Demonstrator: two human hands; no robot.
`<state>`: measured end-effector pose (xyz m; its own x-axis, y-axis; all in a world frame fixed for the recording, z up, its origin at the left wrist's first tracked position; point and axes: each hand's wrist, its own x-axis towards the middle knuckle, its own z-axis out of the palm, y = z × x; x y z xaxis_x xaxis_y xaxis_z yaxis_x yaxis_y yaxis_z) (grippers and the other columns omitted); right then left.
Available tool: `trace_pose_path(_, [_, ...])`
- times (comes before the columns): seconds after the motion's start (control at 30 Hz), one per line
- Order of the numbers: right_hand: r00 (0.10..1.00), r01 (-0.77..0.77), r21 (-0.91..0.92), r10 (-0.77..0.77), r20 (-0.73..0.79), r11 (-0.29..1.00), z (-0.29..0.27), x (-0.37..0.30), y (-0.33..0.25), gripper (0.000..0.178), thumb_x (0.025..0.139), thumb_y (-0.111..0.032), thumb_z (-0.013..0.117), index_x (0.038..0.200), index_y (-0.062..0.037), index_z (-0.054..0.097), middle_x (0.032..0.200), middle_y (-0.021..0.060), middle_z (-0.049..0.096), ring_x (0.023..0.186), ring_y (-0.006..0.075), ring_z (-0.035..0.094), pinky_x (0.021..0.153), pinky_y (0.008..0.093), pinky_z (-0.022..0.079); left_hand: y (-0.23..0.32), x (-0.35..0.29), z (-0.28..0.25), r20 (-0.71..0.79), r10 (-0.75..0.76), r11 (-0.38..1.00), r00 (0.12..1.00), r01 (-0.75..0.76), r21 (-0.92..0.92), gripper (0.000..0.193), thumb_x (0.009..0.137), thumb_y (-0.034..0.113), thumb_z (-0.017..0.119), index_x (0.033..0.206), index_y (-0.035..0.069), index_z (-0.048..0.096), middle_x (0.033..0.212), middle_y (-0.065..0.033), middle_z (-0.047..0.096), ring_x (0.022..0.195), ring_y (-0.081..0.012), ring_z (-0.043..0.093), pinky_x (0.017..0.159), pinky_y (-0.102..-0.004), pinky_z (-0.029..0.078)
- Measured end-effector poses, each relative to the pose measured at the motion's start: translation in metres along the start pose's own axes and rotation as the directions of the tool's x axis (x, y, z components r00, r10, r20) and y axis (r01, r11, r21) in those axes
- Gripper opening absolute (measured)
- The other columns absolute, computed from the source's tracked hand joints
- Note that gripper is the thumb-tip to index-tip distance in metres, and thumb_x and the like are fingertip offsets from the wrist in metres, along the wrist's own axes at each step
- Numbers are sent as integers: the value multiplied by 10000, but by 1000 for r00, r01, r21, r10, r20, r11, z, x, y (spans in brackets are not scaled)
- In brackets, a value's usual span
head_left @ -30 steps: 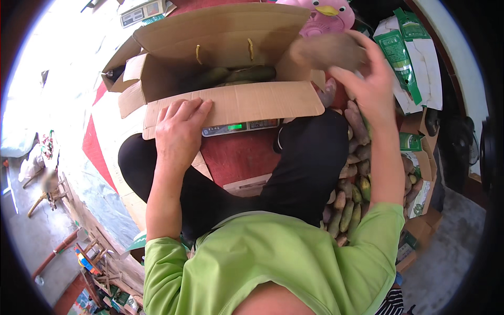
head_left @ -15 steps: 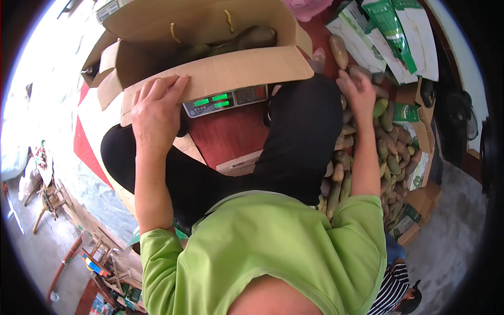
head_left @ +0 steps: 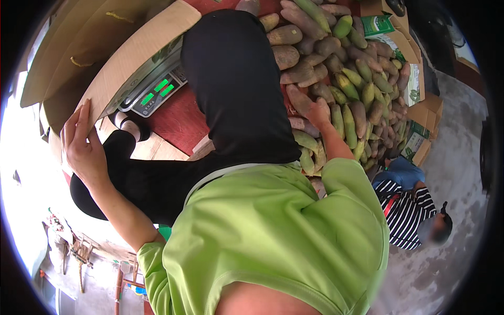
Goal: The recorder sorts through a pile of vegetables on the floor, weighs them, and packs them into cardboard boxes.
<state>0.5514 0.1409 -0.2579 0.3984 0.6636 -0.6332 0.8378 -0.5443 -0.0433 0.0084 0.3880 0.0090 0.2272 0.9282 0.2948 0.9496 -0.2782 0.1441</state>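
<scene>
My left hand [head_left: 86,149] is at the near corner of a cardboard carton's flap [head_left: 134,55], its fingers lying along the flap edge and closed against it. Under that flap, a digital scale [head_left: 157,94] shows green lit displays. Out to the right, my right hand [head_left: 319,113] is closed around the near end of a long brownish fruit [head_left: 299,100]. The fruit lies on a big heap of similar long fruits [head_left: 359,84], some brown and some green. Their exact kind I cannot tell. What is inside the carton is hidden from here.
My bent knee [head_left: 231,68] in black trousers stands between the carton and the heap. Opened cartons [head_left: 425,113] with green panels border the heap on the right. Beyond them, a person in a striped top [head_left: 404,215] is on the grey floor.
The view has swung right, so the carton sits farther left and more of the heap shows. My right hand, blurred over the heap before, now grasps a fruit. My left hand stays at the flap.
</scene>
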Motion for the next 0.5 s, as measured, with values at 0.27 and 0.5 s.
trace_pose_path(0.27, [950,187,-39,-171,262,982,-23,-65,-71,455,678,-172,725,1111,-120,595,1175,123,596,1118,306,554,906,418,480,-7,-9,-12,-33,38,996,999,-35,88,436,731,-59,621,1098,163,699,998,-23,658,921,-203,620,785,-326,512])
trace_pose_path(0.5, [934,193,-425,-33,355,884,34,-79,-56,635,711,-165,721,1288,-188,458,1307,68,451,1187,283,487,910,480,467,3,-5,-7,-17,-40,999,999,40,3,471,701,-78,601,1097,159,696,1014,-22,647,967,-219,602,858,-337,473])
